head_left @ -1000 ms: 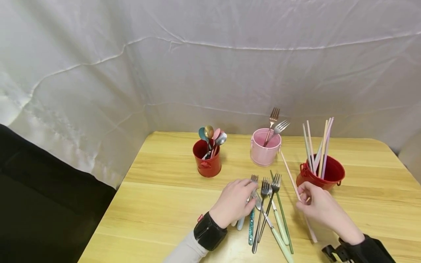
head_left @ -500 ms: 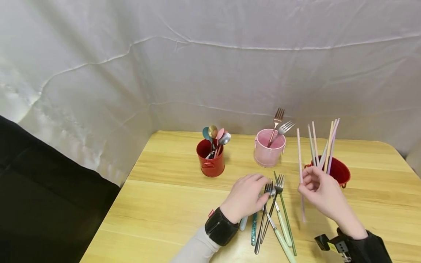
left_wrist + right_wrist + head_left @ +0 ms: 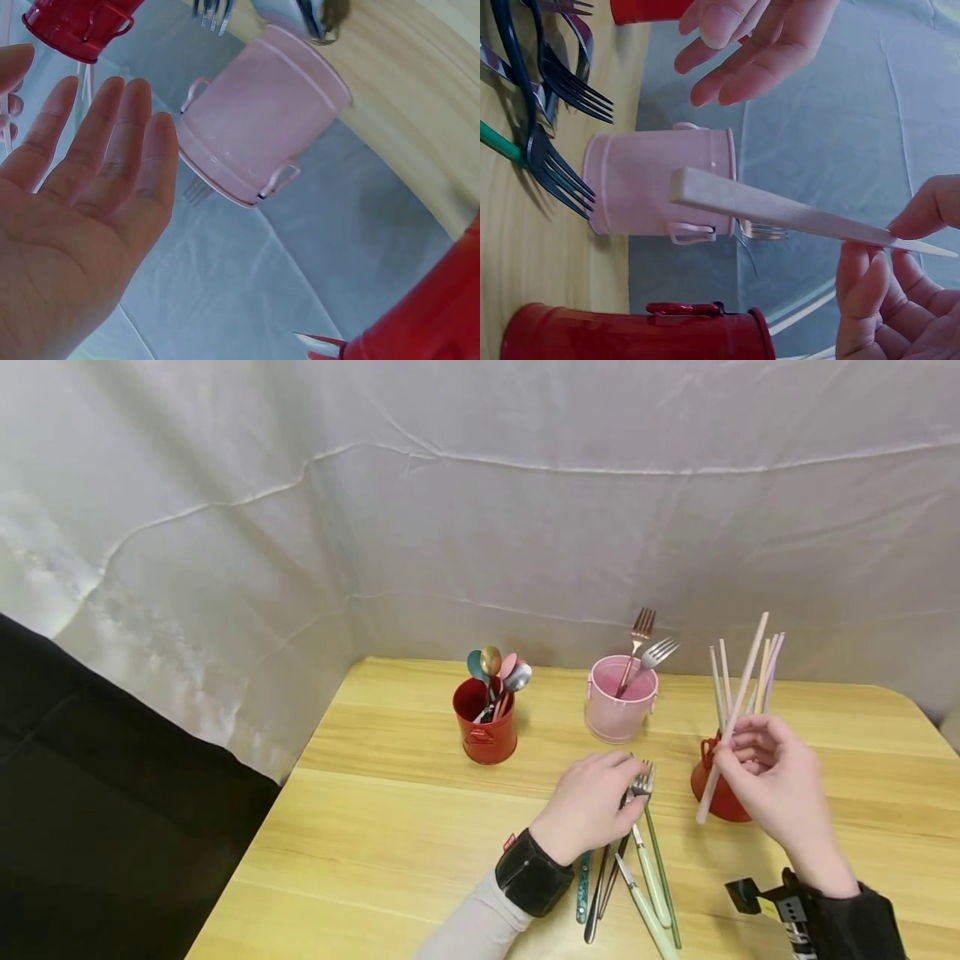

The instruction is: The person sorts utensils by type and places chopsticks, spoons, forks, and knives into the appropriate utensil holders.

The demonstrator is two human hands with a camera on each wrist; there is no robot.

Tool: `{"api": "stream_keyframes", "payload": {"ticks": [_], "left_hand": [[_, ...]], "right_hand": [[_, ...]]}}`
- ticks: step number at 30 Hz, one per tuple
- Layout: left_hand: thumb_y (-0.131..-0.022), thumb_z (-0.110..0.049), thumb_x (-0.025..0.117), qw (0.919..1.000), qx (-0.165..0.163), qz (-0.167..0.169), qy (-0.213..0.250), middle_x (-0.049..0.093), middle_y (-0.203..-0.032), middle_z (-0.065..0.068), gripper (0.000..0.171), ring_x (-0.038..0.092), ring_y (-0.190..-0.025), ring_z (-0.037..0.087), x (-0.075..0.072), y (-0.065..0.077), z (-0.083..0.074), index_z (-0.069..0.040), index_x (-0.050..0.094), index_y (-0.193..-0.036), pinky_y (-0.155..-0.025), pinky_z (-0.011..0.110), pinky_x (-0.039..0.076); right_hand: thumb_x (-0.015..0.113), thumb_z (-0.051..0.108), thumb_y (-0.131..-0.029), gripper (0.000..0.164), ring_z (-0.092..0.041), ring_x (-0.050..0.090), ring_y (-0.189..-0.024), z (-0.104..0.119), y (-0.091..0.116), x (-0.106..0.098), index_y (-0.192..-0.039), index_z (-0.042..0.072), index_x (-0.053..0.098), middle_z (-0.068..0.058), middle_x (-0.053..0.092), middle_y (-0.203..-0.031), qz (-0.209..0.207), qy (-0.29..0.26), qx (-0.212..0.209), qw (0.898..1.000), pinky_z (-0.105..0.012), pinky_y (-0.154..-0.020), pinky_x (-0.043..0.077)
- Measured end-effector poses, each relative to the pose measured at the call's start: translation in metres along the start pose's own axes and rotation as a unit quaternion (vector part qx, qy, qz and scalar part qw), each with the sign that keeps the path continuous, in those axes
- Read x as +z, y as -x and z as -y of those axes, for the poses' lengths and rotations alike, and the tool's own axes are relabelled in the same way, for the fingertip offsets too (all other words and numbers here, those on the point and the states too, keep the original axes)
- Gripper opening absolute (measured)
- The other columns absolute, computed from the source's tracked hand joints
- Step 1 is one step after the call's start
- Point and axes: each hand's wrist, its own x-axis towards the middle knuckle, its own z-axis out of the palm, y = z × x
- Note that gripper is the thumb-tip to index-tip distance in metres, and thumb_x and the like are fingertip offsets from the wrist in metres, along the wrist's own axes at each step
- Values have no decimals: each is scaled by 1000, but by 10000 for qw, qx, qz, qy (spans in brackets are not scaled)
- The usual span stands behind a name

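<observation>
Here the right hand (image 3: pixel 780 787) pinches a chopstick (image 3: pixel 780 211) (tilted).

Right hand (image 3: pixel 783 785) has a pale chopstick (image 3: pixel 741 693) pinched at a tilt in front of a red bucket (image 3: pixel 723 797) of other chopsticks (image 3: pixel 775 665). Left hand (image 3: pixel 588 806) is over loose cutlery (image 3: pixel 651 877) on the desk (image 3: pixel 360 827). Pink bucket (image 3: pixel 618 714) has two forks (image 3: pixel 642 625), second red bucket (image 3: pixel 486 742) has spoons (image 3: pixel 491 662).
</observation>
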Motion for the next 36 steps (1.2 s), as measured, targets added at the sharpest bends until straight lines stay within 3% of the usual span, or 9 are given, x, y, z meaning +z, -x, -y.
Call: {"api": "stream_keyframes", "payload": {"ticks": [10, 18, 26, 29, 36], "left_hand": [[-90, -33, 58, 9999, 102, -17, 8, 60, -117, -10, 34, 56, -102, 7, 1, -11, -13, -21, 59, -122, -83, 23, 47], [-90, -31, 58, 9999, 135, 17, -8, 60, -118, -8, 32, 56, -106, 8, 5, -8, -11, -20, 59, -120, -85, 23, 47], [-89, -31, 58, 9996, 232, -2, -130, 60, -114, -8, 31, 57, -101, 10, 7, -6, -8, -19, 60, -118, -82, 24, 48], [-89, -31, 58, 9995, 237, 8, -186, 60, -114, -8, 31, 57, -101, 9, 7, -6, -9, -20, 61, -117, -81, 24, 48], [-89, -32, 59, 9995, 234, 14, -229, 60, -114, -8, 31, 57, -101, 9, 9, -6, -11, -20, 61, -117, -81, 23, 47]], "right_hand": [[61, -10, -79, 26, -1, 59, -69, 8, -14, -14, -103, -2, 54, 5, 62, -82, -944, -395, 341, 9942, -7, -58, 46], [59, -15, -76, 32, -3, 62, -74, -1, -16, -23, -107, -8, 56, 3, 65, -86, -1631, -670, 29, 9843, -8, -61, 48], [62, -9, -77, 34, -3, 61, -76, -9, -17, -31, -110, 0, 59, 5, 64, -88, -2426, -495, 129, 9688, -7, -65, 47], [63, -5, -78, 33, -2, 61, -77, -13, -18, -32, -110, 2, 60, 8, 63, -89, -2494, -192, 154, 9681, -5, -66, 46], [63, -3, -78, 30, 5, 58, -74, -26, -16, -28, -109, -3, 60, 14, 61, -87, -2168, 217, 125, 9759, -4, -65, 44]]}}
